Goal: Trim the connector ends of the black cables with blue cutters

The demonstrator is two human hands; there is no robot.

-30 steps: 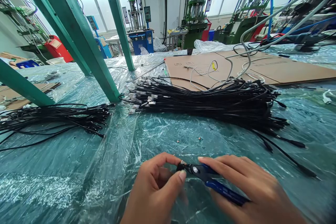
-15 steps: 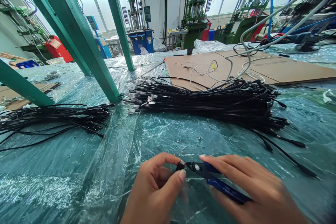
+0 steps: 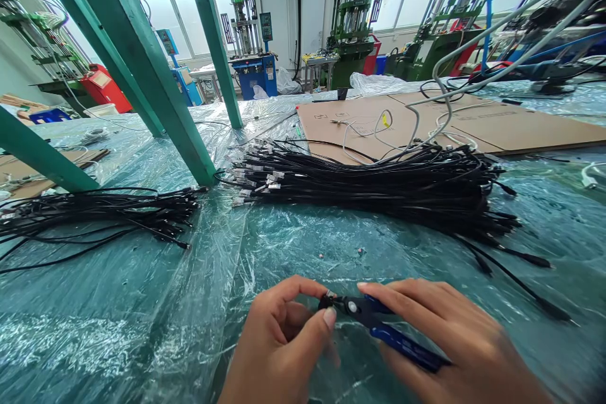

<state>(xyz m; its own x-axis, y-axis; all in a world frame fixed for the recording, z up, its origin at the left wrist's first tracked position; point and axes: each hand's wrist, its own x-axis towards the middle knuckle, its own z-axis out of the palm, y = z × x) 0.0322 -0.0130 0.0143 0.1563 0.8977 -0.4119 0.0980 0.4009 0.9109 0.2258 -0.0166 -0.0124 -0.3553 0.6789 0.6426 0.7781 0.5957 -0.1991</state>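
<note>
My left hand [image 3: 284,334] pinches a small black cable connector [image 3: 326,302] between thumb and forefinger, its metal tip facing right. What runs from the connector inside the palm is hidden. In my right hand [image 3: 454,334] are blue-handled flush cutters [image 3: 402,347], held with the fingers over the upper handle. The dark jaws of the cutters reach the connector's metal end; whether they are closed on it is too small to tell. Just beyond both hands, two tiny scraps [image 3: 360,251] lie on the plastic-covered table [image 3: 189,328].
A thick bundle of black cables [image 3: 379,186] lies across the table behind my hands. Another cable pile [image 3: 118,214] is at left, beside green metal posts [image 3: 146,69]. Flat cardboard [image 3: 355,132] and loose white cables [image 3: 416,120] lie farther back. Green machines [image 3: 353,31] stand beyond.
The cutters have shifted slightly left, bringing their jaws further over the connector's end. My right hand moved with them; my left hand has stayed nearly still.
</note>
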